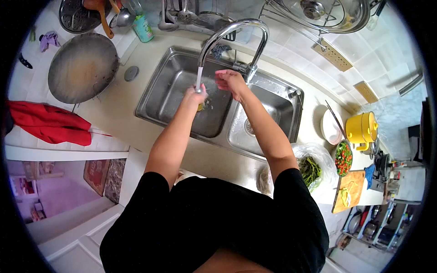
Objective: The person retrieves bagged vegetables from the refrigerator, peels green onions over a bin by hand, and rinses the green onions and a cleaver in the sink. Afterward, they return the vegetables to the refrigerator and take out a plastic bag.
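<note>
Water runs from the chrome faucet into the left basin of the steel sink. My left hand is under the stream, blurred, its fingers smeared by motion. To the right of the stream my right hand is raised over the divider side of the basin, fingers apart, holding nothing. Something small and yellow-green lies below my left hand, partly hidden by it. The right basin shows a round drain and some wet spots.
A wok and red cloth are at the left. On the right are a bag of greens, a white bowl, a bowl of chopped red and green vegetables, a yellow pot and a cutting board.
</note>
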Motion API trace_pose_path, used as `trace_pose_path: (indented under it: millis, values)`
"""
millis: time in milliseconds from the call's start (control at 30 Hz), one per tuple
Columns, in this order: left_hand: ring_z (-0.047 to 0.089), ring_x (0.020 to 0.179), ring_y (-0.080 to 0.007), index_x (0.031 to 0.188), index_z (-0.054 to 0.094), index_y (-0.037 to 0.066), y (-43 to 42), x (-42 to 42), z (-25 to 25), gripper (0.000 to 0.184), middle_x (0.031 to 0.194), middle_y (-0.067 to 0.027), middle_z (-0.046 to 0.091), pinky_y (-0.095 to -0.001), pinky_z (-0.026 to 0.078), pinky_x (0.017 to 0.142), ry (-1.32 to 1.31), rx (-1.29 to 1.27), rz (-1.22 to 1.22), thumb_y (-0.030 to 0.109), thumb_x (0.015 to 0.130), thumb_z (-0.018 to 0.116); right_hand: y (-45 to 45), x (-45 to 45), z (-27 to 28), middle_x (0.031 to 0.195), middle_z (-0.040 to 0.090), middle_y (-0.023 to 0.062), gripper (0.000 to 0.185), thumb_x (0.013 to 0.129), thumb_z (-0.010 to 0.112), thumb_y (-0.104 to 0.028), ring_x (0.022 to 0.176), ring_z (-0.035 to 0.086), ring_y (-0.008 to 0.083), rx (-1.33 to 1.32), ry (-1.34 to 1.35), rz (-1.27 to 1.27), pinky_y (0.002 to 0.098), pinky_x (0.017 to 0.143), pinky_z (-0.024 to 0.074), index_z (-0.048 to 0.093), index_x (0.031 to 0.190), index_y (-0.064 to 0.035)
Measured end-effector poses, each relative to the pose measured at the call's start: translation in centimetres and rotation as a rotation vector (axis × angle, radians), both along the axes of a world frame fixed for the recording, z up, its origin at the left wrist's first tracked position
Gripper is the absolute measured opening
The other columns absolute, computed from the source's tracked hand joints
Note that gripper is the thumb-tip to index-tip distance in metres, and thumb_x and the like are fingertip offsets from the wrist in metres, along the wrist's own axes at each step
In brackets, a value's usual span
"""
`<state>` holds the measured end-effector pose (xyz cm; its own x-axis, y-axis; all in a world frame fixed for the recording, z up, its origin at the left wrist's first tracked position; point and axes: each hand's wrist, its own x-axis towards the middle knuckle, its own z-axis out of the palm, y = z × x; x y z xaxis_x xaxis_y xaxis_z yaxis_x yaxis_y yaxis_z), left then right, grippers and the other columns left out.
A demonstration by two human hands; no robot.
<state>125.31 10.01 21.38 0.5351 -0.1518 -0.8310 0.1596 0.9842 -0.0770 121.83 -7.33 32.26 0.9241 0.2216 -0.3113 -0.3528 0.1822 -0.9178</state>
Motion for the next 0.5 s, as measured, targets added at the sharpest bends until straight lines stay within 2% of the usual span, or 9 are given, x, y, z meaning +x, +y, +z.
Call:
trace_pose_path:
  millis: [33, 133, 233, 267, 333, 367, 433, 467, 500]
  values:
    - [0.054, 0.074, -0.0222, 0.094, 0.052, 0.001, 0.0, -0.2, 0.5, 0.022, 0.086, -0.0105, 0.054, -0.0331, 0.053, 0.064, 0.000, -0.052, 0.062, 0.020, 0.088, 0.043, -0.1, -0.4, 0.0, 0.093, 0.060, 0.0048, 0.018, 0.085, 0.052, -0.013, 0.079, 0.058, 0.0153, -0.002, 0.009, -0.007, 0.0282, 0.067, 0.0482, 0.059, 0.101, -0.0064]
    - [0.054, 0.069, -0.0222, 0.091, 0.050, 0.001, 0.0, -1.0, 1.1, 0.013, 0.080, -0.0108, 0.053, -0.0336, 0.053, 0.059, -0.078, -0.059, -0.001, 0.011, 0.084, 0.047, -0.9, -0.3, -1.6, 0.094, 0.060, 0.0055, 0.019, 0.086, 0.052, -0.012, 0.079, 0.059, 0.0154, 0.016, 0.040, 0.001, 0.0280, 0.066, 0.0485, 0.058, 0.102, -0.0065]
    - [0.054, 0.065, -0.0222, 0.087, 0.048, 0.001, -0.9, -2.0, -0.6, 0.011, 0.074, -0.0097, 0.051, -0.0336, 0.051, 0.052, -0.185, 0.345, -0.392, 0.001, 0.077, 0.051, -0.8, 0.2, -2.6, 0.095, 0.060, 0.0066, 0.019, 0.085, 0.053, -0.013, 0.075, 0.060, 0.0159, -0.026, 0.051, 0.031, 0.0270, 0.064, 0.0485, 0.058, 0.103, -0.0066]
    - [0.052, 0.063, -0.0211, 0.083, 0.045, 0.004, -0.8, -3.3, -0.7, 0.018, 0.069, -0.0072, 0.048, -0.0320, 0.049, 0.046, -0.304, 0.449, -0.637, -0.005, 0.071, 0.055, -0.8, 0.5, -2.6, 0.095, 0.060, 0.0064, 0.019, 0.085, 0.053, -0.012, 0.075, 0.060, 0.0156, -0.090, 0.025, 0.041, 0.0264, 0.064, 0.0485, 0.058, 0.102, -0.0066]
    - [0.057, 0.070, -0.0255, 0.103, 0.048, 0.004, -2.0, -6.6, 3.1, 0.029, 0.076, -0.0111, 0.055, -0.0364, 0.051, 0.054, -0.198, 1.039, -1.050, -0.002, 0.075, 0.051, -0.9, 1.0, -2.6, 0.094, 0.061, 0.0061, 0.019, 0.085, 0.053, -0.012, 0.073, 0.061, 0.0152, -0.219, -0.019, 0.059, 0.0254, 0.063, 0.0484, 0.059, 0.102, -0.0067]
    - [0.058, 0.075, -0.0270, 0.111, 0.044, 0.006, -1.5, -7.7, 2.7, 0.035, 0.081, -0.0135, 0.056, -0.0374, 0.051, 0.059, -0.228, 1.362, -1.226, 0.000, 0.076, 0.050, -1.1, 1.6, -2.9, 0.092, 0.062, 0.0093, 0.022, 0.081, 0.055, -0.014, 0.072, 0.062, 0.0186, -0.296, -0.056, 0.067, 0.0273, 0.064, 0.0487, 0.060, 0.100, -0.0052]
    - [0.060, 0.085, -0.0300, 0.127, 0.037, 0.008, -0.1, -9.4, 2.2, 0.049, 0.092, -0.0184, 0.058, -0.0394, 0.051, 0.068, -0.281, 2.024, -1.560, 0.004, 0.079, 0.048, -1.8, 3.6, -3.8, 0.093, 0.062, 0.0130, 0.025, 0.078, 0.056, -0.014, 0.073, 0.062, 0.0240, -0.723, -0.388, 0.108, 0.0304, 0.068, 0.0493, 0.060, 0.101, -0.0044]
    - [0.059, 0.089, -0.0309, 0.131, 0.031, 0.009, 0.2, -9.9, 2.3, 0.053, 0.097, -0.0196, 0.057, -0.0395, 0.050, 0.071, -0.280, 2.060, -1.668, 0.007, 0.080, 0.047, -1.9, 4.6, -4.3, 0.094, 0.062, 0.0149, 0.027, 0.077, 0.056, -0.015, 0.073, 0.063, 0.0268, -0.933, -0.556, 0.124, 0.0320, 0.069, 0.0496, 0.060, 0.101, -0.0040]
    - [0.058, 0.093, -0.0318, 0.134, 0.026, 0.009, 0.4, -10.6, 3.8, 0.057, 0.101, -0.0209, 0.056, -0.0396, 0.049, 0.075, -0.278, 2.092, -1.779, 0.009, 0.081, 0.046, -1.7, 5.0, -3.8, 0.095, 0.062, 0.0192, 0.027, 0.072, 0.054, -0.014, 0.080, 0.060, 0.0372, -1.077, -0.671, 0.108, 0.0404, 0.073, 0.0486, 0.061, 0.096, -0.0030]
